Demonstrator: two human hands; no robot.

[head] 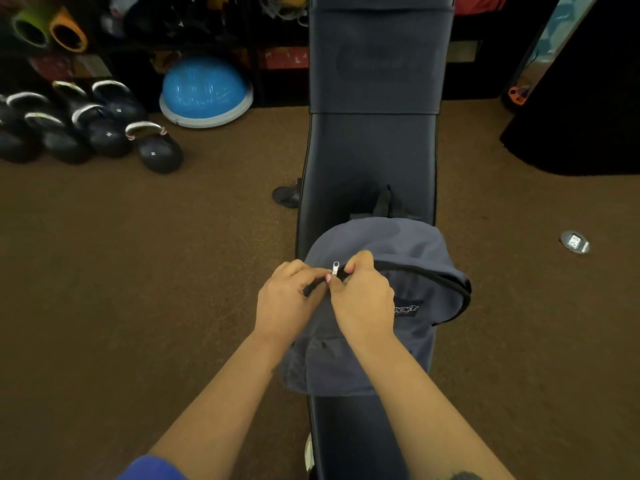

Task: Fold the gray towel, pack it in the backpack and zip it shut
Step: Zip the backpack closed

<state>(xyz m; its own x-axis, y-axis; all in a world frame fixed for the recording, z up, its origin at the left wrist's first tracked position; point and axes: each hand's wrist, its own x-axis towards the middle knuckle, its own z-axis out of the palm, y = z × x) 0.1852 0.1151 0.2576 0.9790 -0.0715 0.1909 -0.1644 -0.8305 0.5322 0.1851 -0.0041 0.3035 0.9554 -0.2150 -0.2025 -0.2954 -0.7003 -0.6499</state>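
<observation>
A slate-gray backpack (408,247) lies on a dark padded bench (370,150), its top pointing away from me. Its black zipper line (433,273) curves around the right side and looks closed there. A silver zipper pull (335,268) stands up at the left end of the zipper. My left hand (287,299) pinches the fabric just left of the pull. Just right of the pull, my right hand (363,296) grips the backpack at the zipper, fingertips touching the slider. No gray towel shows in view.
Brown carpet (138,271) surrounds the bench. Several black kettlebells (104,129) and a blue half-dome balance trainer (206,93) sit at the back left. A dark box shape (581,109) stands at the right, with a small silver object (575,241) on the floor.
</observation>
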